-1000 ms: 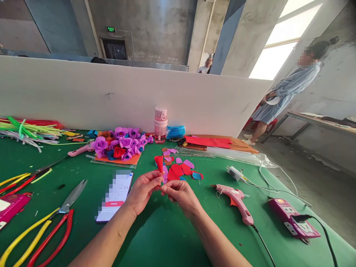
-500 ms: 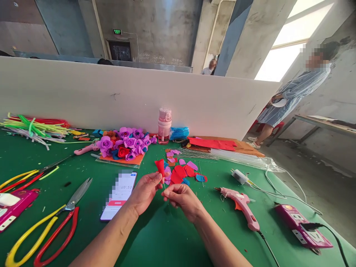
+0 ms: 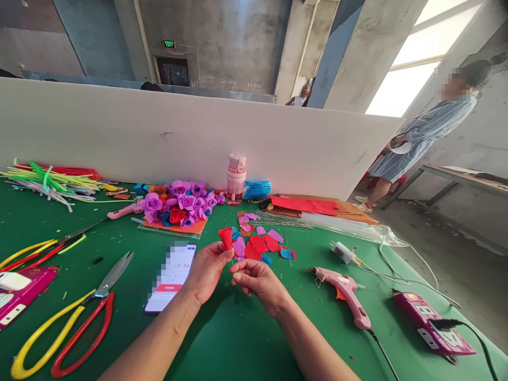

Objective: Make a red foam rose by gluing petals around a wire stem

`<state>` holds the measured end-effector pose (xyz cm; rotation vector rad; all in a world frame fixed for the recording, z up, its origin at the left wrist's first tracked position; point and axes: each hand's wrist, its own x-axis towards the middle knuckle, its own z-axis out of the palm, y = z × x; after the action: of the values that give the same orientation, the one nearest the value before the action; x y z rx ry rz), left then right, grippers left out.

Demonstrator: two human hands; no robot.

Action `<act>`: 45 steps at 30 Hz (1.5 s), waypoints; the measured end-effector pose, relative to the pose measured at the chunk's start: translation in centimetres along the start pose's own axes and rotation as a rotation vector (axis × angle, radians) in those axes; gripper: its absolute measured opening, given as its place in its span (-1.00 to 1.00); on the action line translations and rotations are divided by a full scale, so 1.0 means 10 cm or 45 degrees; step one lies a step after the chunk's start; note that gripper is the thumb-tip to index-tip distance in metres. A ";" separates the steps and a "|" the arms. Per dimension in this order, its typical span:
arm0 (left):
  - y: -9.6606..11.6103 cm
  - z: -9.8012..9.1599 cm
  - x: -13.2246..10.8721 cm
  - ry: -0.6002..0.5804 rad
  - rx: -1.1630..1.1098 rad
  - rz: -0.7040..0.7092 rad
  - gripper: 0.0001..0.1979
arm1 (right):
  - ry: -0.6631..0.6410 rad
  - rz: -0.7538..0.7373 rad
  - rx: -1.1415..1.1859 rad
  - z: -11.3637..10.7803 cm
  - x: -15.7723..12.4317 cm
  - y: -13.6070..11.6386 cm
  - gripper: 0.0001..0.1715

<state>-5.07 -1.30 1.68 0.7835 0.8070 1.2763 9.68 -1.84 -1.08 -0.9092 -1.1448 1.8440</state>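
My left hand [image 3: 210,270] is closed in a pinch around the base of a red petal [image 3: 226,237], which is rolled into a cone and points up. Close beside it, my right hand [image 3: 256,280] has thumb and fingers pressed together just below the cone, on what looks like its thin wire stem, mostly hidden by the fingers. Loose red petals [image 3: 257,244] lie on the green table right behind my hands, mixed with purple petals [image 3: 239,247] and blue ones.
Left of my hands are a phone [image 3: 170,278], large scissors [image 3: 105,286] and finished purple flowers [image 3: 186,202]. A pink glue gun [image 3: 345,293] and a power strip [image 3: 431,323] with cords lie right. A pink bottle [image 3: 236,180] stands behind. A person [image 3: 432,127] stands at far right.
The red cone has tilted and shifted slightly left in my left hand. My right hand has stayed close to it, its fingers a little higher. The phone's timer has advanced.
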 end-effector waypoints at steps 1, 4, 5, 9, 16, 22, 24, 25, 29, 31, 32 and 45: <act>0.01 0.01 0.00 -0.015 0.005 0.014 -0.78 | 0.002 -0.007 0.003 0.00 0.00 0.00 -0.61; 0.02 0.03 -0.02 -0.058 0.015 0.050 -0.76 | 0.013 -0.024 -0.004 0.01 0.00 -0.01 -0.63; 0.02 0.03 -0.02 -0.073 0.012 0.046 -0.76 | 0.019 -0.029 -0.003 0.02 0.00 0.00 -0.63; 0.03 0.00 -0.03 -0.181 0.016 -0.066 -0.64 | 0.064 -0.063 0.044 0.00 0.02 0.01 -0.64; 0.07 -0.09 0.01 -0.112 0.053 -0.074 -0.68 | 0.097 -0.071 0.041 -0.01 0.02 0.02 -0.65; -0.03 -0.10 0.04 -0.117 -0.095 -0.146 -0.77 | 0.086 -0.104 0.035 -0.01 0.02 0.03 -0.67; -0.05 -0.10 0.05 -0.043 -0.089 -0.174 -0.79 | 0.075 -0.095 0.030 0.00 0.03 0.04 -0.67; -0.05 -0.10 0.04 0.006 -0.058 -0.167 -0.79 | 0.072 -0.089 0.027 0.00 0.03 0.05 -0.66; -0.03 -0.05 0.02 0.146 0.122 -0.031 -0.77 | 0.086 -0.098 0.025 0.01 0.03 0.05 -0.68; -0.01 -0.03 0.01 0.165 0.176 0.018 -0.75 | 0.098 -0.113 0.034 0.00 0.03 0.04 -0.68; -0.01 -0.03 0.01 0.163 0.189 0.027 -0.74 | 0.104 -0.119 0.042 0.00 0.03 0.04 -0.69; 0.01 -0.06 0.02 -0.004 0.058 -0.016 -0.78 | 0.064 -0.088 0.222 -0.05 0.05 0.06 -0.70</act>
<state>-5.60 -1.07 1.50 0.8156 0.8395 1.2488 9.72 -1.42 -1.83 -0.8019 -0.9565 1.8230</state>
